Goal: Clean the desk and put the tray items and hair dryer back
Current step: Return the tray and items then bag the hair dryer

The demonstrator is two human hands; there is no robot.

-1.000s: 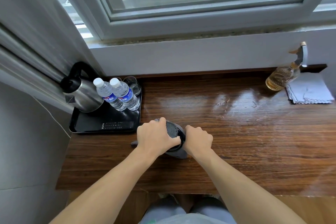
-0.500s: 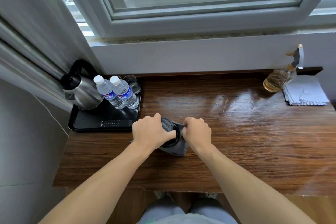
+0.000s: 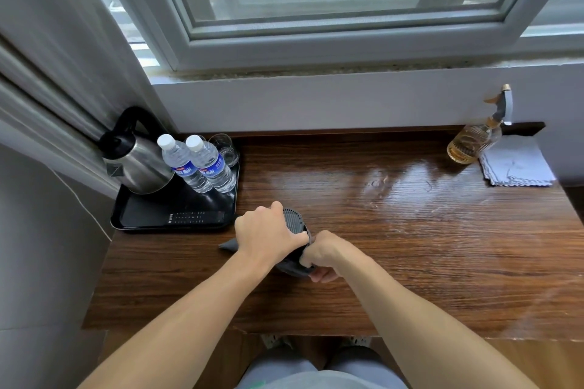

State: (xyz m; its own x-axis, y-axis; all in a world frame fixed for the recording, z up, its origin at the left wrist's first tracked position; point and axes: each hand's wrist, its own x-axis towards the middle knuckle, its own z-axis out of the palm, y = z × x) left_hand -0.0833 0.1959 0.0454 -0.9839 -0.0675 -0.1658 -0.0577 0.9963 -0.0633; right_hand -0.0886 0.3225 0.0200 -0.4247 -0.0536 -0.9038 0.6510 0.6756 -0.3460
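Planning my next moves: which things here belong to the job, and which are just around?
Job: dark grey hair dryer; black plastic tray with steel kettle, two clear water bottles; amber spray bottle; white folded cloth; brown wooden desk.
Bystanders: grey curtain; white window frame.

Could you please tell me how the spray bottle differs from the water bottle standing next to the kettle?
The spray bottle holds amber liquid and has a trigger head; the water bottle holds clear liquid, with a white cap and blue label. The spray bottle stands on the bare desk beside a folded cloth; the water bottle stands on the black tray. Both are upright and see-through.
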